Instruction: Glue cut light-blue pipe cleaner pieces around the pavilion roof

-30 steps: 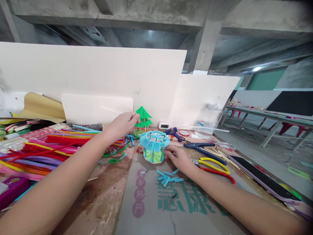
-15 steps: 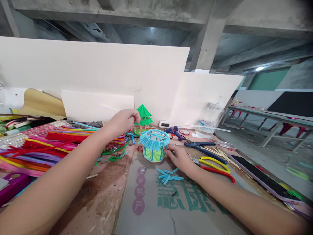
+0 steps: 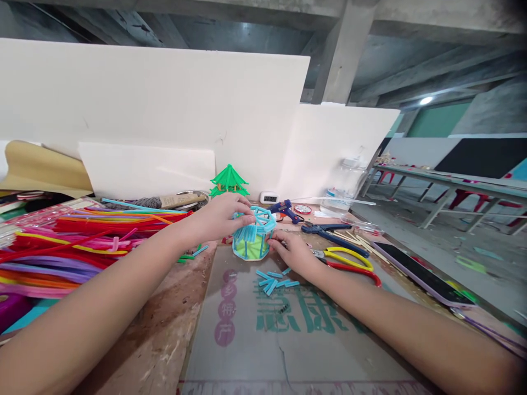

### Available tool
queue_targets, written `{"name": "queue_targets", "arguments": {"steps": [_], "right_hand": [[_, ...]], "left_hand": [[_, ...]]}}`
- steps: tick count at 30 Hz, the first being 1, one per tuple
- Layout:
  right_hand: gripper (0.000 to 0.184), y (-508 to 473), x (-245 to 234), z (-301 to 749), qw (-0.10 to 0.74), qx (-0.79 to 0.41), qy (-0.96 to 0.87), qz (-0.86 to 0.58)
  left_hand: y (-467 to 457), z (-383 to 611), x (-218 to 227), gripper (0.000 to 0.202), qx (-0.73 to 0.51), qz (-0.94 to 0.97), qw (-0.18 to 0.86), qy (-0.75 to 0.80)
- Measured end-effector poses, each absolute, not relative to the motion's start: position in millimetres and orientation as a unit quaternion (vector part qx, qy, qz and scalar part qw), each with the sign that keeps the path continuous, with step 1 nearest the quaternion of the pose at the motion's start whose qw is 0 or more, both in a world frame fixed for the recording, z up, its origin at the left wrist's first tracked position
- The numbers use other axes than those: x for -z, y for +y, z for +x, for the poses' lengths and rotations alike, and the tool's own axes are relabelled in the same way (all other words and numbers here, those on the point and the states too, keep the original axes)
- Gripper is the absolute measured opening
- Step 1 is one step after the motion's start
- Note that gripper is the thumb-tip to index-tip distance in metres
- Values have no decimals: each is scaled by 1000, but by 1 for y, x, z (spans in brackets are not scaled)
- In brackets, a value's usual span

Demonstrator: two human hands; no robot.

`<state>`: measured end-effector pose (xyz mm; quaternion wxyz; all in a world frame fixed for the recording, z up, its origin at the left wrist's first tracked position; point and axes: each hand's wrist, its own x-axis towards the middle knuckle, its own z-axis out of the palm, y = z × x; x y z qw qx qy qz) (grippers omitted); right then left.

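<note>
A small light-blue model pavilion (image 3: 250, 245) of pipe-cleaner pieces, with a yellow-green base, stands at the back of the grey printed board (image 3: 230, 362). My left hand (image 3: 222, 218) reaches over its roof from the left, thumb and fingers closed about the roof's upper left edge. Low on the pavilion's right side, my right hand (image 3: 295, 253) pinches it between thumb and fingers. Several cut light-blue pipe-cleaner pieces (image 3: 272, 284) lie on the board just in front. Behind my left hand rises a green model pavilion (image 3: 229, 180), its lower part hidden.
Bundles of coloured pipe cleaners (image 3: 78, 252) cover the left side. A glue gun (image 3: 286, 209), dark-blue pliers (image 3: 329, 227), yellow-and-red-handled pliers (image 3: 349, 258) and a phone (image 3: 420, 274) lie at the right. A small digital clock (image 3: 269, 197) stands before the white boards (image 3: 164, 99).
My left hand has come down and right, from beside the green pavilion onto the blue pavilion's roof. My right hand stays at its side. The view has shifted slightly.
</note>
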<state>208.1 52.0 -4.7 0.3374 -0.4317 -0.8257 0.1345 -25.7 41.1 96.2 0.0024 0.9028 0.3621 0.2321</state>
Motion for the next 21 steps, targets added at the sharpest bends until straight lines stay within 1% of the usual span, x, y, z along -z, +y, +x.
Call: {"name": "queue_targets", "arguments": {"steps": [5, 21], "right_hand": [[27, 52, 5, 208, 331, -141, -828, -430], [26, 54, 9, 209, 333, -131, -833, -421]], "left_hand": [[48, -24, -88, 33, -218, 907, -7, 360], [46, -19, -84, 31, -238, 899, -5, 368]]}}
